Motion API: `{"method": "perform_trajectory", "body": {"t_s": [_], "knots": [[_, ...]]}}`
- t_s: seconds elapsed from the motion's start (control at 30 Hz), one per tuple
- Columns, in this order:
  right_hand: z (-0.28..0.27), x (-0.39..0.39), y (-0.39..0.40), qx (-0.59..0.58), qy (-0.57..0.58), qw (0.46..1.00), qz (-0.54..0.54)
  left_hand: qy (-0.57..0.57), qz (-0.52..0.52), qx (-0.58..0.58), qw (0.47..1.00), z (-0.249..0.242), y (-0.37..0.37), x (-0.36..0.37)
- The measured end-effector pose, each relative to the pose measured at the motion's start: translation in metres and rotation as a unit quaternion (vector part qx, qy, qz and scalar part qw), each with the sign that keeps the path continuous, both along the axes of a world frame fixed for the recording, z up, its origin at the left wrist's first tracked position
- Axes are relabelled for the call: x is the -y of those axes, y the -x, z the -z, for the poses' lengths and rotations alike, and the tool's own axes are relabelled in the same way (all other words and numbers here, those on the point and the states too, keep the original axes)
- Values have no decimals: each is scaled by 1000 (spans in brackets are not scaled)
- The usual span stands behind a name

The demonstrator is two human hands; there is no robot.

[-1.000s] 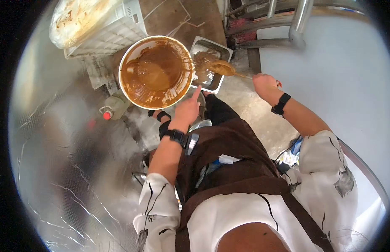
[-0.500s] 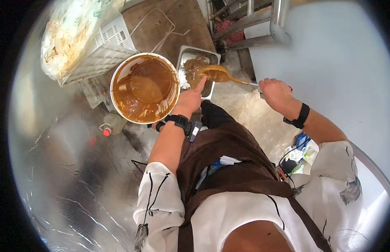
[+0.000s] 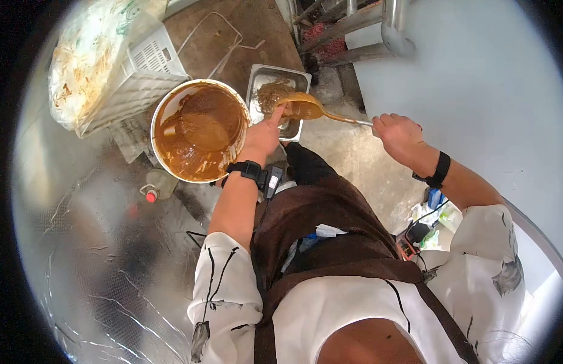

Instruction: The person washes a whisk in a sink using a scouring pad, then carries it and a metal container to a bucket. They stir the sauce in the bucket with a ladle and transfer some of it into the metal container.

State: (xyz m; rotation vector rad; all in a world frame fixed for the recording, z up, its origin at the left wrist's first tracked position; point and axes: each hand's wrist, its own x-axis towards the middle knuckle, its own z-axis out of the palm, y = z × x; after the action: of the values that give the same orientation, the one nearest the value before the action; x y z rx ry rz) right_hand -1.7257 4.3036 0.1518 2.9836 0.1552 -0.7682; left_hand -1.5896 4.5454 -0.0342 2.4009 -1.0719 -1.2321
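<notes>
My right hand (image 3: pixel 398 136) is closed round the handle of a ladle (image 3: pixel 312 109), whose bowl is coated in brown paste and hangs over a metal pan (image 3: pixel 304 80). The index finger of my left hand (image 3: pixel 264 134) stretches out to the near side of the ladle's bowl and touches it; its other fingers are partly hidden. Some brown paste (image 3: pixel 270 94) lies inside the pan. Just left of the pan stands a white bucket (image 3: pixel 153 139), its walls smeared with brown paste (image 3: pixel 205 130) that also covers the bottom.
A white plastic crate (image 3: pixel 151 76) with a stained clear bag (image 3: pixel 87 67) stands at the upper left. A bottle with a red cap (image 3: pixel 160 184) is below the bucket. Metal pipes (image 3: pixel 394 30) run at the top, beside a large pale surface (image 3: pixel 475 91) on the right.
The ladle's bowl and my left hand have shifted slightly left together in view, as have the bucket and pan. My left finger still touches the bowl; my right hand keeps its grip.
</notes>
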Motion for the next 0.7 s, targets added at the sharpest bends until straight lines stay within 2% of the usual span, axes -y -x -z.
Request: {"method": "perform_trajectory", "body": {"t_s": [0.2,0.47,0.7], "knots": [[-1,1,-3,14,22,1000,10,-16,-32,-44,998,-13,-4,6],[8,4,-2,11,21,999,44,-44,-50,-83,994,16,7,18],[21,3,1,3,23,997,71,-49,-43,-95,993,19,8,23]]}}
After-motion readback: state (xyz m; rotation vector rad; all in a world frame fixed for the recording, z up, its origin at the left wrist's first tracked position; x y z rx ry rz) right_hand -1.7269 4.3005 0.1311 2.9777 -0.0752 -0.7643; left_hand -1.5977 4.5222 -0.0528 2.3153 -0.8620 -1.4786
